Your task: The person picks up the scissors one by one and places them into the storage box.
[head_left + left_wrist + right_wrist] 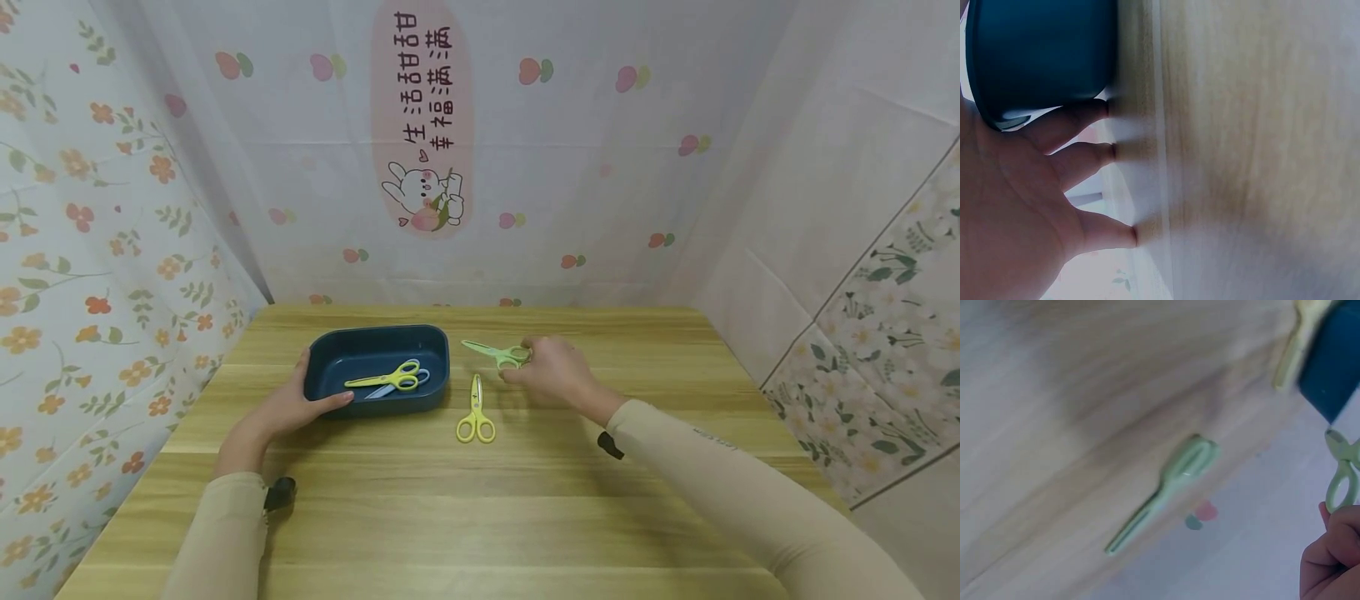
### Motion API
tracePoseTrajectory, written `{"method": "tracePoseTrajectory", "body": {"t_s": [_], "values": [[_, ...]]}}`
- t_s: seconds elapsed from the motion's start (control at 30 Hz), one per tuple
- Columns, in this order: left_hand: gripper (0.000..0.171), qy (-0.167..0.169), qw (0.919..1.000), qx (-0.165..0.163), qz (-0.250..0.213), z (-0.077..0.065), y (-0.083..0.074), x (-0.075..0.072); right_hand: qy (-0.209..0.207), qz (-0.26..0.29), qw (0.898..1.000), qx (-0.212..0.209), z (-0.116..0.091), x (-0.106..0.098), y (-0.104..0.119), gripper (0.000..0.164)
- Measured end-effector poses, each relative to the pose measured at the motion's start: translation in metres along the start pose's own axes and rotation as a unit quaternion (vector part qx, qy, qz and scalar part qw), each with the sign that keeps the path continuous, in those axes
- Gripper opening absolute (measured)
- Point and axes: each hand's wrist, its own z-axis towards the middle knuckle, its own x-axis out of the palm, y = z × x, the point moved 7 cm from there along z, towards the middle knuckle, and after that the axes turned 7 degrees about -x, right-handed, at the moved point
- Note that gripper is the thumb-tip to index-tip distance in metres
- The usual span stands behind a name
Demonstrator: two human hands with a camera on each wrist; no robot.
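My left hand (pixel 296 400) steadies the left end of a dark blue box (pixel 405 407), thumb along its front rim and fingers down the outside. Lower fingertips reach the tabletop in the left wrist view. Yellow scissors (pixel 375 380) lie in the box across light blue scissors (pixel 382 390). Right of the box, my right hand (pixel 555 371) pinches green scissors (pixel 487 349) by the handle above the table, blades pointing left. Another yellow pair of scissors (pixel 476 408) lies in front, tip away from me. A second green pair of scissors (pixel 1179 478) lies on the table in the right wrist view.
The wooden table (pixel 450 525) ends at a white patterned curtain (pixel 600 183) behind. A floral curtain (pixel 112 250) hangs on the left and a pale floral one (pixel 900 333) on the right.
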Motion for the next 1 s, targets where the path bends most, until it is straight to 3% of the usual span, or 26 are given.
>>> {"method": "tracePoseTrajectory", "body": {"t_s": [0.3, 0.6, 1.0], "values": [[0.136, -0.003, 1.0000, -0.003, -0.001, 0.001, 0.001, 0.000, -0.003, 0.076, 0.997, 0.005, 0.009, -0.019, 0.015, 0.077], [0.136, -0.001, 1.0000, -0.004, -0.001, 0.000, 0.001, 0.001, -0.045, 0.055, 0.996, -0.045, 0.023, -0.040, 0.034, 0.072], [0.137, 0.004, 0.9999, -0.011, -0.005, 0.002, 0.004, 0.001, -0.031, 0.017, 0.998, -0.049, 0.035, -0.047, 0.061, 0.072]]}}
